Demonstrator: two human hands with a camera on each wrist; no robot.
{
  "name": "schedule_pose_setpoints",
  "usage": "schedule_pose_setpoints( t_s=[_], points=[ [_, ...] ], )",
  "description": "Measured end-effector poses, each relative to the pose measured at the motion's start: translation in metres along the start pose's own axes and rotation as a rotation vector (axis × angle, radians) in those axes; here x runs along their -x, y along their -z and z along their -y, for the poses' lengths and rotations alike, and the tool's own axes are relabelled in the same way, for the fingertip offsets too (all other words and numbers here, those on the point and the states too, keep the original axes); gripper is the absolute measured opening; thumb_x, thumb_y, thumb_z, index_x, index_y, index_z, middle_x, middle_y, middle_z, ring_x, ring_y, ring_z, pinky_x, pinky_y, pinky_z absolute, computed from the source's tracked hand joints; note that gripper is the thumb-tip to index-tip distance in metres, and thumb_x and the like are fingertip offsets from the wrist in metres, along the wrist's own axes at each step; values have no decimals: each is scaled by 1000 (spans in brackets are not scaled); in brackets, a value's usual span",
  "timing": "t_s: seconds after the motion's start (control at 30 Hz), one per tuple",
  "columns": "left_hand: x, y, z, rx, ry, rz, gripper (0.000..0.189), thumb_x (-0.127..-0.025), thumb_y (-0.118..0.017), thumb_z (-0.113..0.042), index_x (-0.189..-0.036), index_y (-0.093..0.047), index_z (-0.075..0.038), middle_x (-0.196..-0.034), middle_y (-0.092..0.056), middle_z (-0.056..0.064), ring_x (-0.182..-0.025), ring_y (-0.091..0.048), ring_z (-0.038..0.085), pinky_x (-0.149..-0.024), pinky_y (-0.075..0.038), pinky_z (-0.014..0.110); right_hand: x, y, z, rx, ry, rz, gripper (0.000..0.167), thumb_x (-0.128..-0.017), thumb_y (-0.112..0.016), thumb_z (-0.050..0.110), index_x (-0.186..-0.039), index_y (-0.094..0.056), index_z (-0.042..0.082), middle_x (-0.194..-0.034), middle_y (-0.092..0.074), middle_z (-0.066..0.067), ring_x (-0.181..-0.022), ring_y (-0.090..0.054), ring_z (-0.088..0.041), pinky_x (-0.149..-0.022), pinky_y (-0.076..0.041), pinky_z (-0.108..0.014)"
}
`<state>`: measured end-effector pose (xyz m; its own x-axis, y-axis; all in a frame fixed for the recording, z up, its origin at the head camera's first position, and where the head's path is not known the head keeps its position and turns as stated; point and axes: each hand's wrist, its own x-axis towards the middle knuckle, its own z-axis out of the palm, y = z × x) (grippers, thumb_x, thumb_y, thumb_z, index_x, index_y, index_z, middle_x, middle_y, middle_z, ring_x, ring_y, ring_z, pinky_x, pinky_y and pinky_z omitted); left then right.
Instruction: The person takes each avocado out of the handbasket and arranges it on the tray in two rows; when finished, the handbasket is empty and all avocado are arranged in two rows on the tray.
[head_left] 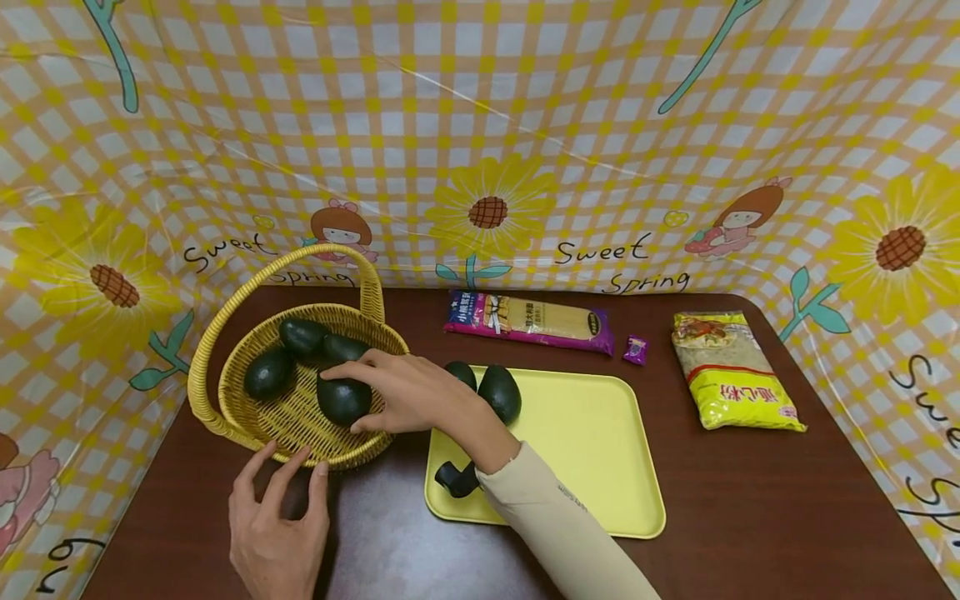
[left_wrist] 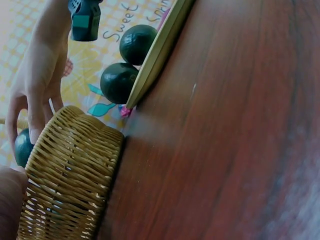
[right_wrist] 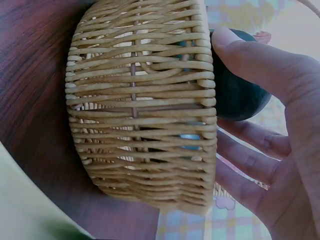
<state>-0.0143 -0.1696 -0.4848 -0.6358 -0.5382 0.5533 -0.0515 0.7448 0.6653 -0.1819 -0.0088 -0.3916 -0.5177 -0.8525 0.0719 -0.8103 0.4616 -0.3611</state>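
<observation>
My right hand (head_left: 412,387) reaches over the rim of a yellow wicker basket (head_left: 300,446) and grips a dark green avocado (head_left: 343,402) inside it. In the right wrist view, the thumb and fingers lie around this avocado (right_wrist: 240,85), just past the woven wall. Several other avocados (head_left: 270,373) lie at the left and back of the basket. My left hand (head_left: 281,521) touches the basket's front rim with its fingertips, holding nothing. Two more avocados (head_left: 499,394) sit at the back left of a yellow tray (head_left: 585,450), partly behind the right arm.
Behind the tray lie a purple noodle packet (head_left: 532,322) and a small purple wrapped piece (head_left: 635,350). A yellow pasta bag (head_left: 738,371) is at the right. The basket's tall handle (head_left: 225,312) arches over its left side. Checked cloth (head_left: 480,100) surrounds the brown table.
</observation>
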Motion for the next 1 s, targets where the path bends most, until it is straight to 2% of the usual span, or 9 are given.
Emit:
schedule_pose_setpoints(
  t_s=[0.23, 0.47, 0.57, 0.77, 0.9, 1.0],
  points=[
    [0, -2, 0, -12, 3, 4, 26, -88, -92, -20, -110, -85, -9, -137, -68, 16, -115, -65, 47, -78, -52, 67, 19, -2, -3, -26, 11, -104, 74, -94, -85, 44, -160, -53, 30, -138, -66, -7, -74, -63, -9, -68, -53, -25],
    [0, -2, 1, -5, 6, -3, 28, -88, -92, -20, -112, -85, -10, -137, -67, 16, -116, -64, 47, -79, -52, 68, 34, -2, -6, -64, 4, -170, 74, -94, -87, 38, -159, -54, 25, -141, -65, -10, -87, -74, -20, -75, -57, -32],
    [1, -2, 1, -3, 4, -4, 28, -88, -93, -19, -112, -84, -9, -137, -67, 17, -116, -64, 48, -79, -52, 68, 42, 1, -8, -83, -24, -197, 75, -93, -88, 36, -159, -54, 27, -139, -65, -7, -84, -72, -17, -73, -56, -30],
    [1, -2, -1, 2, 9, -6, 28, -87, -93, -18, -111, -84, -8, -136, -67, 18, -115, -64, 49, -79, -51, 68, 59, 5, -13, -114, -91, -224, 73, -94, -88, 36, -158, -55, 28, -140, -64, -7, -92, -74, -18, -71, -56, -30],
    [1, -2, -1, 3, 9, -5, 27, -87, -93, -18, -111, -84, -8, -136, -67, 18, -115, -64, 48, -80, -51, 68, 69, 5, -17, -121, -127, -250, 75, -94, -88, 37, -159, -54, 30, -142, -64, -6, -99, -74, -20, -74, -57, -33],
    [1, -2, -1, 1, 6, -9, 27, -87, -93, -19, -111, -84, -8, -136, -68, 18, -115, -65, 48, -78, -51, 68, 76, 5, -20, -133, -154, -268, 76, -93, -88, 38, -160, -53, 32, -143, -64, -4, -109, -72, -19, -82, -60, -37]
  ],
)
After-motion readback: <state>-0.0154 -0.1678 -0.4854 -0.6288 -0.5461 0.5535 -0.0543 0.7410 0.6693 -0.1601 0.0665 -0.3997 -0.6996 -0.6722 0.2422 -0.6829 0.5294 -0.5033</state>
